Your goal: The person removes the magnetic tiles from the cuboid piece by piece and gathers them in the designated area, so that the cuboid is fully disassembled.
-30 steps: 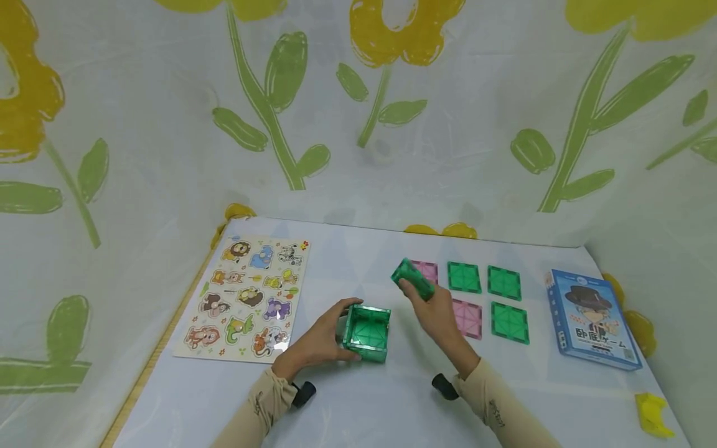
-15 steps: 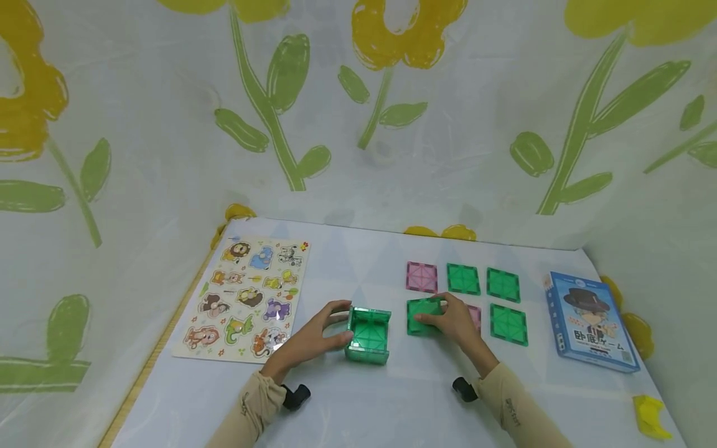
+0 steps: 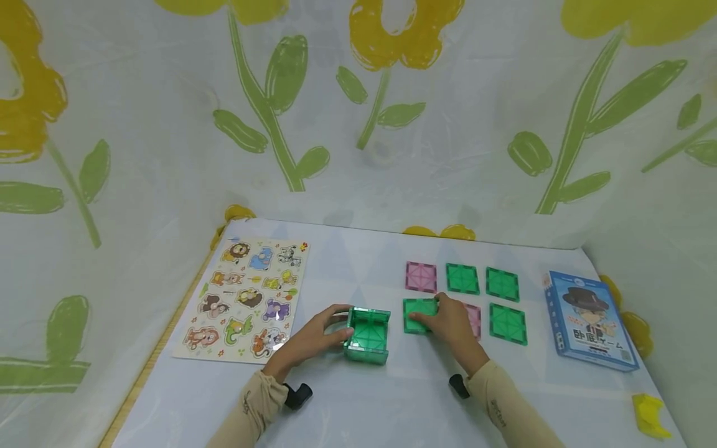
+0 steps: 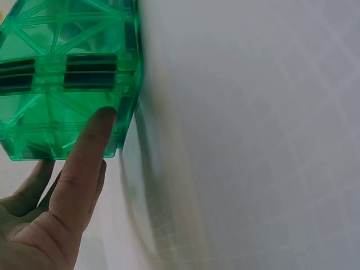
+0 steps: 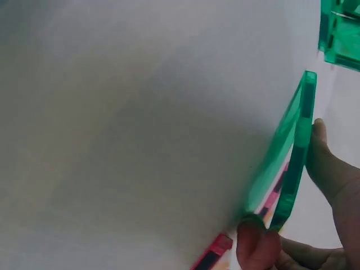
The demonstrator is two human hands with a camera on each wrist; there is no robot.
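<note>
A box shape built of clear green magnetic tiles (image 3: 368, 339) stands on the white table, its top uncovered. My left hand (image 3: 310, 343) is at its left side. In the left wrist view, an extended thumb (image 4: 84, 180) touches the box wall, while the other fingers reach behind it without curling round. To the right, my right hand (image 3: 455, 320) pinches a square green magnetic tile (image 3: 413, 306) between thumb and fingers. In the right wrist view this tile (image 5: 304, 135) is tilted, gripped by its edges, close over the table. A pink tile (image 3: 475, 318) is partly hidden behind that hand.
Behind the right hand lie another pink tile (image 3: 421, 277) and several flat green tiles (image 3: 462, 279). An animal puzzle board (image 3: 246, 298) is at the left. A blue game box (image 3: 590, 320) and a yellow piece (image 3: 650, 415) are at the right. Flower-printed fabric (image 3: 470, 124) surrounds the table.
My right hand has lowered the green tile from above the pink tiles towards the table, turning it flatter. My left hand has loosened its hold on the box and moved slightly left.
</note>
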